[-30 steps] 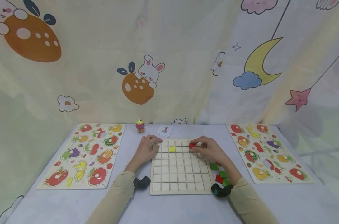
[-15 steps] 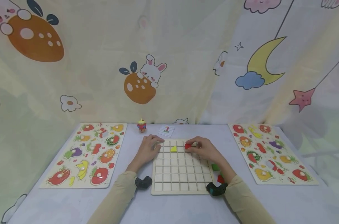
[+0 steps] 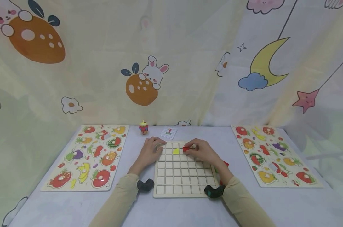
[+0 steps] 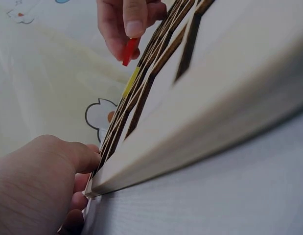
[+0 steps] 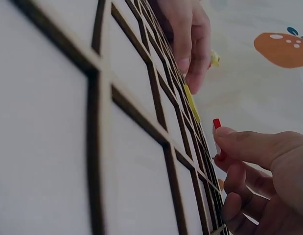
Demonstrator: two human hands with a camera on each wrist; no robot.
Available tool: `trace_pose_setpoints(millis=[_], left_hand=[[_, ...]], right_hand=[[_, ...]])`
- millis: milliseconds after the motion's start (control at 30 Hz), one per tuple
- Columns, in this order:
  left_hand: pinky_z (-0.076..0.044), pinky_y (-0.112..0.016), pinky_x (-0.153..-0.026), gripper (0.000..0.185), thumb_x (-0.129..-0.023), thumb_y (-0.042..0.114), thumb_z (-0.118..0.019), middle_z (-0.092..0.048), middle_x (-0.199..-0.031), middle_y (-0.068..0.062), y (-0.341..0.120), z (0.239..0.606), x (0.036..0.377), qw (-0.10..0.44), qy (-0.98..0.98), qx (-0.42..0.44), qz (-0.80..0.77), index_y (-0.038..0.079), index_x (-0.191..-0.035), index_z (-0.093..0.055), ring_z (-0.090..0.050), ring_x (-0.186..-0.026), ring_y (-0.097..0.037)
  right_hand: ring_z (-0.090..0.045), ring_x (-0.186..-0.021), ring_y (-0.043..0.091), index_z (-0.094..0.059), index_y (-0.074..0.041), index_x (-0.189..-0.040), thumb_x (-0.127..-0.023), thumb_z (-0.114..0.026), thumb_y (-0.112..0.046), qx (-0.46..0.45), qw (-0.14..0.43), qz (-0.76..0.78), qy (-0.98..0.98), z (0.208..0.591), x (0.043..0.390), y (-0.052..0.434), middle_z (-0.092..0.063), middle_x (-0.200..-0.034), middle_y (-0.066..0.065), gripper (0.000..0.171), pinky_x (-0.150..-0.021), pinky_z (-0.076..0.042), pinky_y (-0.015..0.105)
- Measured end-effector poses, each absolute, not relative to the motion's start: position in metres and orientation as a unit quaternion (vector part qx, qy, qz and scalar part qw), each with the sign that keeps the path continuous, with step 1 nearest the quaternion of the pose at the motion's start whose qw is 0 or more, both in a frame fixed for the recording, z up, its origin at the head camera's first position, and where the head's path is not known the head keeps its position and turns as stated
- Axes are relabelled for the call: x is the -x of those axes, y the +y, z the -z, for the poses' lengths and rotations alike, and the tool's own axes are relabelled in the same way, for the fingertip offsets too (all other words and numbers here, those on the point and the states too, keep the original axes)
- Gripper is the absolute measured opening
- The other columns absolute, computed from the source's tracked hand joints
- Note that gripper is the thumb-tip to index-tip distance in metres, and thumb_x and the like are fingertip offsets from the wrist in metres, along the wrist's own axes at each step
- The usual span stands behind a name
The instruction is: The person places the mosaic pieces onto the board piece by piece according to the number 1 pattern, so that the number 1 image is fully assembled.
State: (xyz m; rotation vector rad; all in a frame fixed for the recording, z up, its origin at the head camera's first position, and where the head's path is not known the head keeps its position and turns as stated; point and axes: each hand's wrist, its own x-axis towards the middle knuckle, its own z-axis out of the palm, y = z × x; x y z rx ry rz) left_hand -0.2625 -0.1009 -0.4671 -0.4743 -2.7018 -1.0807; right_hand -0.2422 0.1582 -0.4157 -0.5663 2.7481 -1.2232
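Note:
A pale wooden grid board (image 3: 160,189) with many square cells lies on the table. One yellow square tile (image 3: 175,151) is set in a cell near its far side. Just right of that tile, my right hand (image 3: 203,152) pinches a small red square tile (image 3: 185,149) between thumb and fingers. In the right wrist view the red tile (image 5: 217,137) is tilted on edge, apart from the board surface. My left hand (image 3: 148,153) grips the board's far left corner; in the left wrist view its thumb lies over the rim, with other fingers (image 4: 79,200) curled beside the edge.
Loose red and green tiles, including a red one (image 3: 226,163), are partly hidden under my right forearm. Fruit puzzle boards stand at left (image 3: 87,151) and right (image 3: 269,154). Behind the grid are a toy figure (image 3: 143,128) and a card (image 3: 168,132) marked 1.
My right hand has carried the red tile leftward along the far rows, closer to the yellow tile. The left hand keeps its hold on the corner. The head view shifted slightly.

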Motion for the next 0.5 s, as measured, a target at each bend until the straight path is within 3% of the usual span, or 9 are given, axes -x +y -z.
trace_pose_setpoints(millis=[500], left_hand=[[-0.039,-0.041,-0.091,0.021,-0.088,0.016,-0.061,-0.059,-0.119,-0.004,-0.100,0.467,0.262,0.096,-0.914,0.158,0.362,0.022,-0.107,-0.069,-0.046,-0.107,-0.024]], right_hand=[[-0.048,-0.069,0.014,-0.068,-0.014,-0.108,-0.083,-0.071,-0.017,0.162,0.034,0.381,0.910,0.419,0.243,0.145,-0.064,-0.107,0.001,0.025,-0.062,-0.040,0.026]])
